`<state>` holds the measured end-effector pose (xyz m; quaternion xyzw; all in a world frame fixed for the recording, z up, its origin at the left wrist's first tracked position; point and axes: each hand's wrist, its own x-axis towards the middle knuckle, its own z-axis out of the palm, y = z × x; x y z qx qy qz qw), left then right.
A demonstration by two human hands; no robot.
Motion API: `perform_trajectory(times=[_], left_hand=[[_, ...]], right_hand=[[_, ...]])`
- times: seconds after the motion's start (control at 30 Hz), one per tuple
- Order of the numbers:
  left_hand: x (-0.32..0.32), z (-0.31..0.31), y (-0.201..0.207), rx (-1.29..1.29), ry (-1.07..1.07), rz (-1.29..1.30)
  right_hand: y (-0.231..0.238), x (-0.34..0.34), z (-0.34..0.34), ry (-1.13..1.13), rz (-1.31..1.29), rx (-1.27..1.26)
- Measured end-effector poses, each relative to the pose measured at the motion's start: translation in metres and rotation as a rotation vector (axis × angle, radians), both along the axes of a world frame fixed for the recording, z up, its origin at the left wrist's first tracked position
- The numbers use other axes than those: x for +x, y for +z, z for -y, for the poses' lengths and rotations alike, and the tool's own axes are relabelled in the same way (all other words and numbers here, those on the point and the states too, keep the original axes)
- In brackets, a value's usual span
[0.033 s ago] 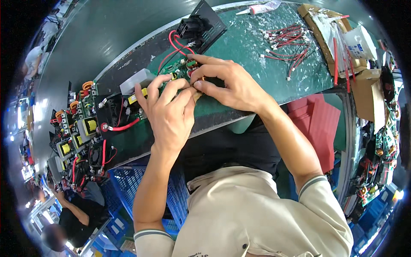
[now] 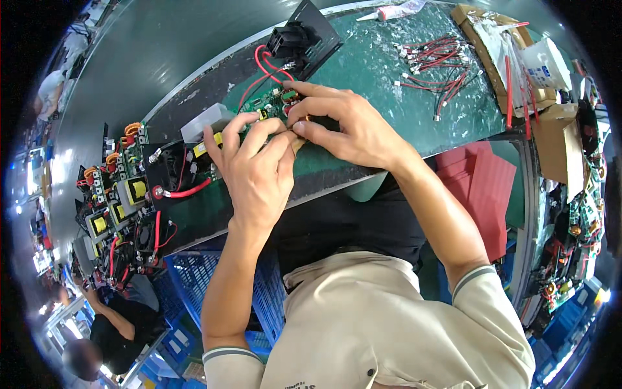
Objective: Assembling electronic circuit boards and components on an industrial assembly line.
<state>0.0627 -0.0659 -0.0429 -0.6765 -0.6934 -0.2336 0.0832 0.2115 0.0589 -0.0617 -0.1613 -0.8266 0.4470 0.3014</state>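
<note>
On the green bench top lies a circuit board (image 2: 262, 102) with a grey metal block (image 2: 207, 123), yellow-wrapped parts and red wires; my hands cover its near right part. My left hand (image 2: 256, 168) is over the near edge, its outer fingers spread, index and middle fingertips bent in beside a small tan piece (image 2: 298, 145). From the right, my right hand (image 2: 350, 126) meets it, thumb and index finger pinched close together at the same spot. What lies between the fingertips is hidden. Red wires run from the board to a black panel with a black socket (image 2: 295, 42).
Red-and-black connector leads (image 2: 437, 61) lie at the right, below a glue tube (image 2: 395, 11). A cardboard box (image 2: 483, 39) holds a white container (image 2: 547, 65). More board assemblies (image 2: 116, 188) stand at the left. Red sheets (image 2: 483, 194) and a blue crate (image 2: 214, 285) are below the bench. A person (image 2: 123, 324) sits lower left.
</note>
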Motion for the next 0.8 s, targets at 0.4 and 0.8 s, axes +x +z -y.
perform_trajectory(times=[0.4, 0.8], left_hand=[[0.0018, 0.0014, 0.0046, -0.025, 0.021, 0.030], [0.0012, -0.0003, 0.0042, 0.025, 0.029, 0.087]], right_hand=[[0.0010, 0.0008, 0.0019, -0.007, -0.001, -0.019], [0.0076, 0.0027, 0.0047, -0.012, 0.041, -0.065]])
